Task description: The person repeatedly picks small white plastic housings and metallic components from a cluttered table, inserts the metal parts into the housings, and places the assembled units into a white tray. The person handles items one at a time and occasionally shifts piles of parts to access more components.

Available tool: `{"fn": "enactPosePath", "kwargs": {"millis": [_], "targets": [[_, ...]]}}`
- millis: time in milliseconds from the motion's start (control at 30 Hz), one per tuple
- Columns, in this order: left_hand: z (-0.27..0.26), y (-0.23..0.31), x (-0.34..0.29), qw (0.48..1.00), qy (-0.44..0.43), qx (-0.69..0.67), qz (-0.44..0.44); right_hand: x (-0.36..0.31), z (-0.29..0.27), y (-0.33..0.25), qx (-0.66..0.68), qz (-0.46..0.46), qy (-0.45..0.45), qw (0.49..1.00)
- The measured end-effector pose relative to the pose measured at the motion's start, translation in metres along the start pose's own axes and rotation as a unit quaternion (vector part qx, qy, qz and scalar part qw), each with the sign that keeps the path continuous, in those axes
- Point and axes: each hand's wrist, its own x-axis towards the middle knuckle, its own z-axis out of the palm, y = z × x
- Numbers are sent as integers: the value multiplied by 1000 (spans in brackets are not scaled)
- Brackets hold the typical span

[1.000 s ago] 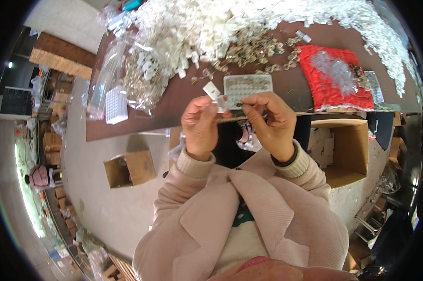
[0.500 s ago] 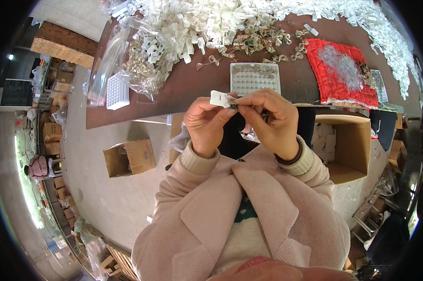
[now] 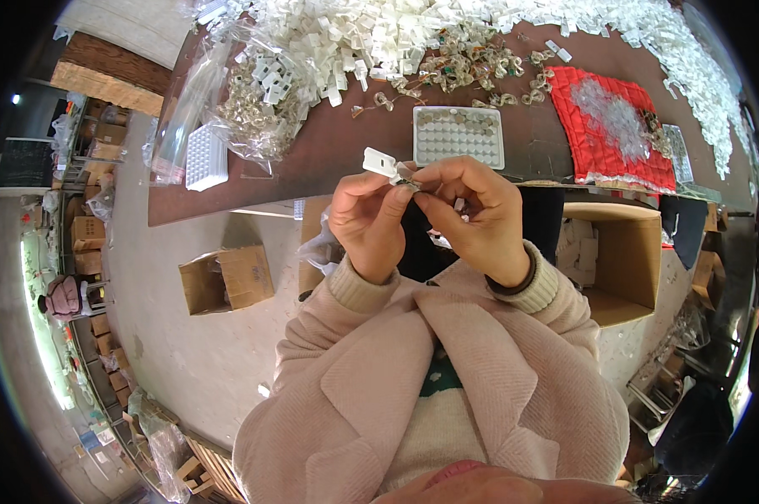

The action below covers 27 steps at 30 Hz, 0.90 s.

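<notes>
My left hand (image 3: 367,220) is closed, with thumb and fingers pinching a small white plastic casing (image 3: 379,161) that has a little slot in it. The casing tilts, its free end pointing up and left. At its other end a tiny clear and dark part (image 3: 408,180) shows between my fingertips. My right hand (image 3: 487,220) is closed too, its thumb and forefinger pinched together right beside that part; what sits in the pinch is too small to make out. Just beyond my hands, a white tray (image 3: 430,154) with rows of round pockets lies on the table, small discs in its far rows.
A big heap of white plastic casings (image 3: 354,42) covers the table's far side, with coiled wire pieces (image 3: 463,67) before it. On the right is a red quilted cloth (image 3: 571,105) with clear bits. Stacked white trays (image 3: 206,160) stand left. Cardboard boxes (image 3: 249,273) lie below.
The white casing has tipped, its free end now higher and further left. Both hands have shifted slightly left and stay close together.
</notes>
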Motion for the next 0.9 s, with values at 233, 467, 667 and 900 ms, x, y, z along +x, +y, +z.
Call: {"fn": "enactPosePath", "kwargs": {"millis": [233, 467, 667, 900], "targets": [[0, -1, -1, 1000, -7, 12, 1, 4, -3, -2, 27, 1, -13, 1000], [-9, 0, -4, 987, 50, -98, -116, 18, -4, 4, 205, 148, -62, 965], [-18, -9, -11, 982, 81, -70, -153, 2, 7, 22, -107, -67, -19, 992], [-24, -17, -16, 966, 94, -85, -224, 2, -31, 42, -237, -127, -4, 963]]}}
